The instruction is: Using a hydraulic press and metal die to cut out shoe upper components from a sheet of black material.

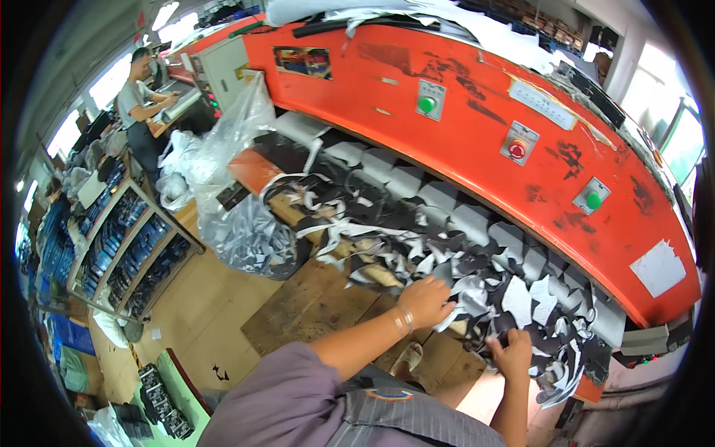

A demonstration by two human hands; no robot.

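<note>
My left hand [427, 302] reaches over the near edge of a long heap of cut scraps [417, 246]. Its fingers are curled together on a white scrap [447, 321] that shows under the fingertips. Farther right, my right hand [512, 353] is at the heap's front edge, thumb and fingers bent in on a dark scrap [503, 323]. Around both hands lie black and white sheet offcuts, some in thin curling strips, among them a white piece [517, 302] with an uneven outline. The palms and some fingertips are hidden.
Behind the heap stands an orange machine [350, 89] with green buttons [427, 105] and a red button [516, 150]. Clear plastic bags [253, 235] of scraps stand at left, beside a shelf rack [126, 246]. A co-worker [141, 104] stands farther back. Wooden boards [305, 309] cover the floor.
</note>
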